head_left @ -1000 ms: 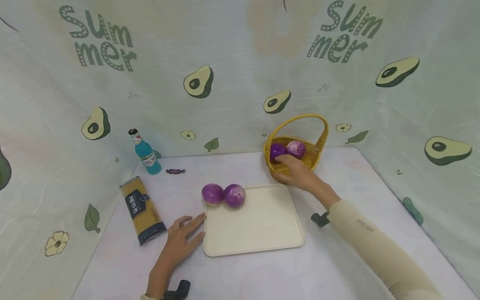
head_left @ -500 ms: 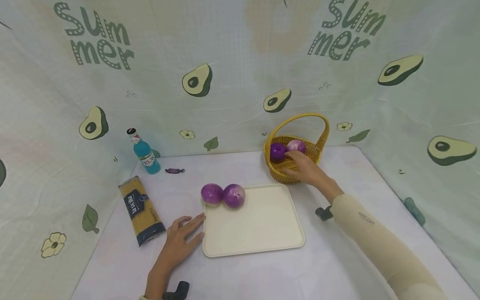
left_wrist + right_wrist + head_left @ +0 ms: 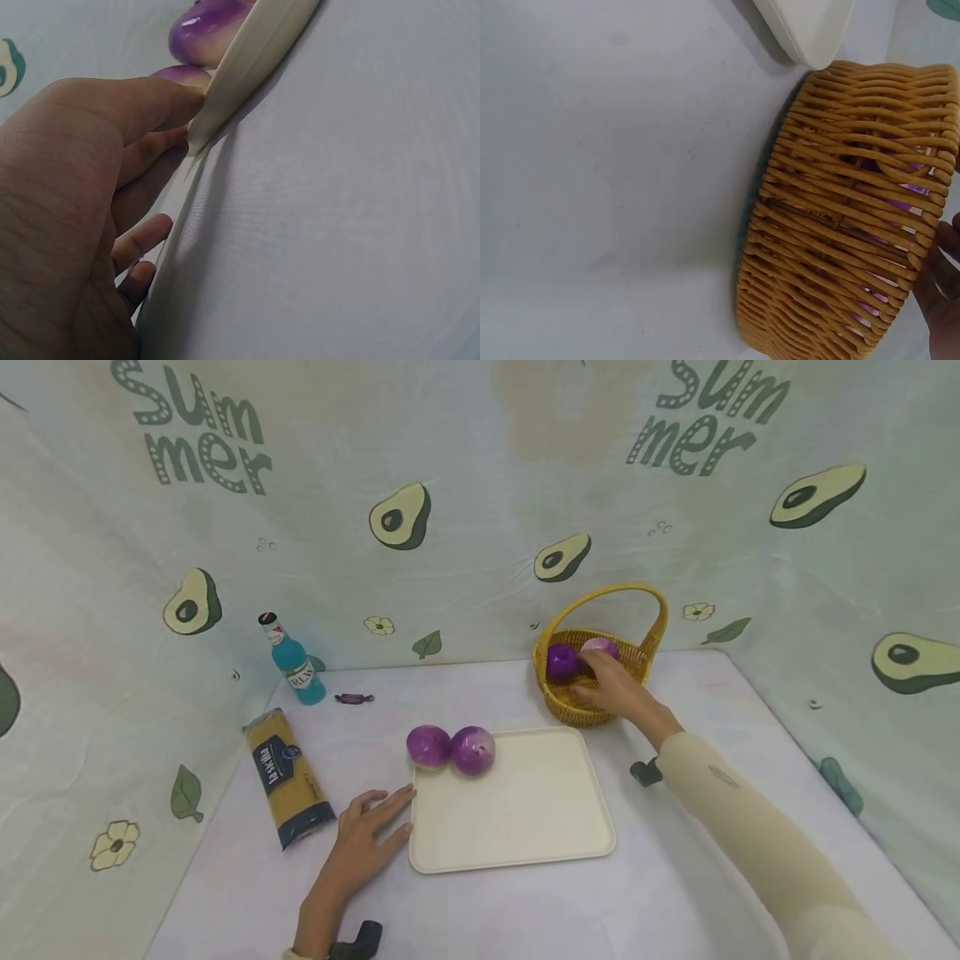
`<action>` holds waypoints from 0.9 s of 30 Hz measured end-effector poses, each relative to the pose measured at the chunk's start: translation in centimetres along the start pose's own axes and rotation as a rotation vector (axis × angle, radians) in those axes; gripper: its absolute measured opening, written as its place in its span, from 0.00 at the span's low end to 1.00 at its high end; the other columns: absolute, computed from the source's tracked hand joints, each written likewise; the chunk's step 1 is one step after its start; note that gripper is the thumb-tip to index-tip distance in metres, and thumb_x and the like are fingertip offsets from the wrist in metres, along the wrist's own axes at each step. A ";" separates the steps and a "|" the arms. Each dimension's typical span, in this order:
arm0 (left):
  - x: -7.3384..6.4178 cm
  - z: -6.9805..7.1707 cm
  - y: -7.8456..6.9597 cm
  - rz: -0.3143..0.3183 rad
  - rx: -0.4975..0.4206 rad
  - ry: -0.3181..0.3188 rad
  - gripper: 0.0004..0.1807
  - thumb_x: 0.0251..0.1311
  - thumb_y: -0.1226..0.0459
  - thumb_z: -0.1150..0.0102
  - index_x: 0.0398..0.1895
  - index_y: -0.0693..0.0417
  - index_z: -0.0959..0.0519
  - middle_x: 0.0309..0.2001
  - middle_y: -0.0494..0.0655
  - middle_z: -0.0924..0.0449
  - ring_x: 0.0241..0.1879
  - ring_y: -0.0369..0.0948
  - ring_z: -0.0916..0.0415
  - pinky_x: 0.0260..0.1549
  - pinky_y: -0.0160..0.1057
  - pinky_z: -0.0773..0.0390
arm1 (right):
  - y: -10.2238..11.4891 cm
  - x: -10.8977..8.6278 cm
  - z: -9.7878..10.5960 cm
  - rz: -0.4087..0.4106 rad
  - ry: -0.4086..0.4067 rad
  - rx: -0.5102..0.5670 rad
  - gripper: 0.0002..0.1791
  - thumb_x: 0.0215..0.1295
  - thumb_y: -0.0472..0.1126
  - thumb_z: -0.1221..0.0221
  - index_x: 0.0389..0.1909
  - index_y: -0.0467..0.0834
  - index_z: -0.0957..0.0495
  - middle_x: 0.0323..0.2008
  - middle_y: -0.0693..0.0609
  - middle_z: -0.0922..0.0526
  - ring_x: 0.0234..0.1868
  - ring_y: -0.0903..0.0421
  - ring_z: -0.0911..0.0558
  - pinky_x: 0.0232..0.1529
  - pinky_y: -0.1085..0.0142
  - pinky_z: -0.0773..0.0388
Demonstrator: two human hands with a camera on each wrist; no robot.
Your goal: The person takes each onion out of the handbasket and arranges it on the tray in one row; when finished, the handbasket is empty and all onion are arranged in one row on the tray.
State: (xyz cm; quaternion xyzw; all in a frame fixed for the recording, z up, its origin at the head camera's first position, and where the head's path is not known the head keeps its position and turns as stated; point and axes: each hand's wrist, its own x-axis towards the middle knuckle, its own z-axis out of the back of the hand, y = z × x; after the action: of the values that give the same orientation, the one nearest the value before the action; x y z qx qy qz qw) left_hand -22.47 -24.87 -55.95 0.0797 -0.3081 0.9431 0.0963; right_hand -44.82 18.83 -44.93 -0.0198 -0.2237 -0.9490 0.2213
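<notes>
My left hand (image 3: 362,841) lies at the left edge of a cream rectangular tray (image 3: 525,827), its fingertips touching the rim, also in the left wrist view. My right hand (image 3: 618,685) reaches into a yellow wicker basket (image 3: 577,716); its fingers overlap a pale purple-and-white round vegetable (image 3: 602,646), thumb apart and lower. Beside them in the basket sits a darker purple ball-shaped one (image 3: 561,662). Two glossy purple-and-white round vegetables, a left one (image 3: 428,747) and a right one (image 3: 473,750), sit at the tray's back left corner. In the right wrist view the basket wall (image 3: 847,202) hides most of the hand.
At the left lie a pasta packet (image 3: 288,777) and a small purple wrapped candy (image 3: 354,699). A blue bottle (image 3: 297,668) stands at the back left. The basket's tall handle (image 3: 630,587) arches above it, close to the printed cloth backdrop (image 3: 480,568).
My right hand has shifted right inside the basket, from the darker purple vegetable to the paler one. My left hand stays at the tray edge. The head view has shifted slightly.
</notes>
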 end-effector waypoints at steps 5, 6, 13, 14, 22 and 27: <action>0.0 0.0 0.1 0.011 0.004 0.005 0.29 0.67 0.46 0.41 0.71 0.28 0.31 0.68 0.25 0.32 0.69 0.44 0.43 0.64 0.60 0.48 | -0.3 1.1 -0.5 -0.002 0.000 0.004 0.42 0.67 0.45 0.34 0.73 0.30 0.43 0.71 0.31 0.40 0.71 0.34 0.40 0.70 0.41 0.42; 0.0 0.0 0.1 0.013 0.004 0.009 0.29 0.67 0.46 0.41 0.71 0.28 0.31 0.68 0.25 0.32 0.69 0.44 0.43 0.64 0.60 0.48 | -0.4 1.3 -0.6 -0.005 0.004 0.007 0.42 0.67 0.45 0.34 0.73 0.30 0.43 0.71 0.31 0.40 0.71 0.34 0.39 0.69 0.41 0.42; 0.1 0.0 0.1 -0.010 -0.006 0.005 0.29 0.67 0.45 0.41 0.71 0.29 0.30 0.68 0.25 0.32 0.69 0.45 0.42 0.64 0.59 0.48 | -0.9 3.1 -1.4 -0.022 0.005 0.025 0.42 0.67 0.45 0.34 0.73 0.30 0.43 0.70 0.32 0.40 0.71 0.35 0.39 0.69 0.42 0.41; 0.1 0.0 0.2 -0.017 -0.008 0.002 0.29 0.67 0.45 0.41 0.71 0.29 0.30 0.68 0.25 0.32 0.69 0.45 0.42 0.64 0.59 0.48 | -1.0 3.3 -1.5 -0.024 0.006 0.025 0.42 0.67 0.45 0.34 0.73 0.30 0.43 0.71 0.32 0.40 0.71 0.35 0.39 0.70 0.42 0.42; 0.3 -0.3 0.7 -0.052 -0.007 -0.019 0.29 0.67 0.46 0.41 0.71 0.30 0.30 0.68 0.26 0.31 0.68 0.45 0.41 0.63 0.58 0.48 | -1.1 4.3 -1.7 -0.065 0.022 0.029 0.43 0.67 0.45 0.34 0.73 0.30 0.45 0.71 0.31 0.41 0.71 0.35 0.40 0.70 0.41 0.43; 0.2 -0.5 1.0 -0.052 -0.008 -0.026 0.29 0.67 0.46 0.40 0.71 0.30 0.30 0.68 0.26 0.31 0.68 0.44 0.41 0.62 0.58 0.47 | -1.0 5.2 -2.0 -0.059 0.041 0.018 0.44 0.67 0.45 0.34 0.74 0.30 0.47 0.73 0.30 0.45 0.73 0.34 0.43 0.71 0.42 0.45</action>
State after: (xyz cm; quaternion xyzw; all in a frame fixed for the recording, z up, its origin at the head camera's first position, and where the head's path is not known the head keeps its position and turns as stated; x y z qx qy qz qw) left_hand -22.93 -25.30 -56.89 0.0998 -0.3109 0.9379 0.1170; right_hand -49.80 16.68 -46.41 0.0080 -0.2280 -0.9533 0.1981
